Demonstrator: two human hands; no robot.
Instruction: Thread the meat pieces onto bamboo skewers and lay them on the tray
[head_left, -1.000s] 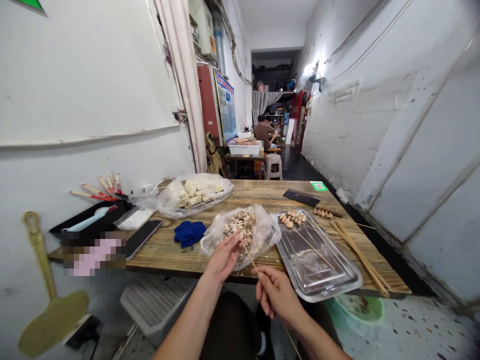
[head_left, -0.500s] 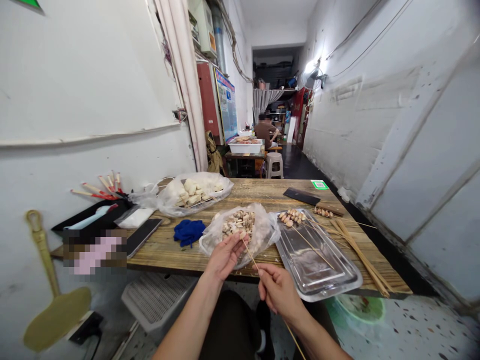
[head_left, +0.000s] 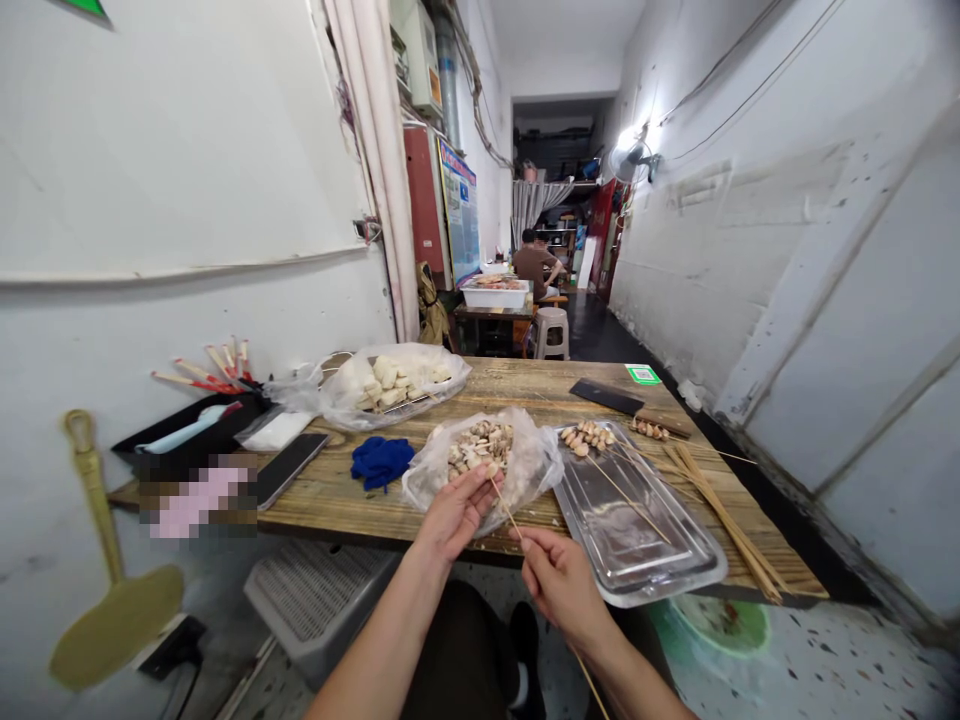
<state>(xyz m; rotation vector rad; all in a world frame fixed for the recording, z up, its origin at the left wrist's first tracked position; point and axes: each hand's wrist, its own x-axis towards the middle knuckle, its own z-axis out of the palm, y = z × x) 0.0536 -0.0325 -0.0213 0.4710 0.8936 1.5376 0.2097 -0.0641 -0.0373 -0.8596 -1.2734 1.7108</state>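
You've got the bamboo skewer (head_left: 504,510) pinched in your right hand (head_left: 559,585) just below the middle of the frame, fingers closed tight around the shaft, and your left hand (head_left: 454,512) is closed on a small pale piece of food (head_left: 493,470) right at the tip, over the near edge of the plastic bag of pieces (head_left: 480,452). Tip from me: keep that piece pressed between thumb and fingertips with the point aimed at its middle, not at your skin, and slide the piece down the stick instead of stabbing the stick forward. A little twist probably helps it go through without splitting. The skewer runs on a diagonal, its sharp end pointing up and to the left toward the bag, its blunt tail trailing down and right past your wrist toward the bottom edge. Hold that line steady with the right hand so it doesn't flex. The metal tray (head_left: 637,520) sits just right of the bag with a finished skewer (head_left: 600,450) lying in it, and loose sticks (head_left: 720,515) lie further right on the wooden table (head_left: 337,495).
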